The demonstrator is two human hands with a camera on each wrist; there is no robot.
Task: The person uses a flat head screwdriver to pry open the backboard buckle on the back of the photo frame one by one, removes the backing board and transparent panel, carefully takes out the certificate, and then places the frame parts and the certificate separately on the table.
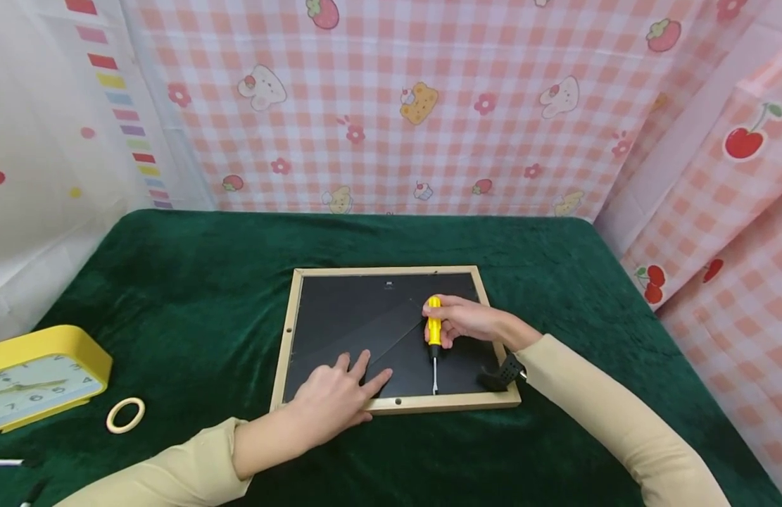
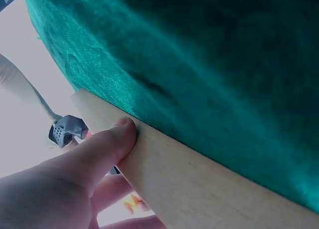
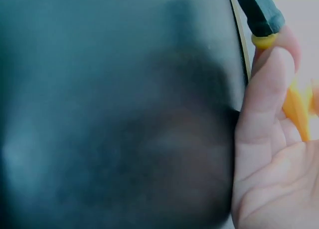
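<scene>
A picture frame [image 1: 454,403] with a light wooden border lies with its black backing panel [image 1: 346,310] facing up. My right hand [image 1: 467,320] grips the yellow handle of a screwdriver [image 1: 434,331], whose metal shaft points down toward me. Its tip is right at the inner edge of the frame's near side. My left hand [image 1: 330,394] holds that near side further left, fingers spread over the panel. In the left wrist view, the thumb [image 2: 122,134] presses on the wooden outer face. The right wrist view shows fingers around the yellow handle [image 3: 297,109] and the dark collar; the tip is out of sight there.
A dark green velvet cloth [image 1: 207,282] covers the table. On the left stand a yellow clock [image 1: 80,352] and a wooden ring [image 1: 125,415], with thin black-and-white items [image 1: 4,462] at the lower-left corner. Pink checked curtains [image 1: 391,141] hang behind and at right.
</scene>
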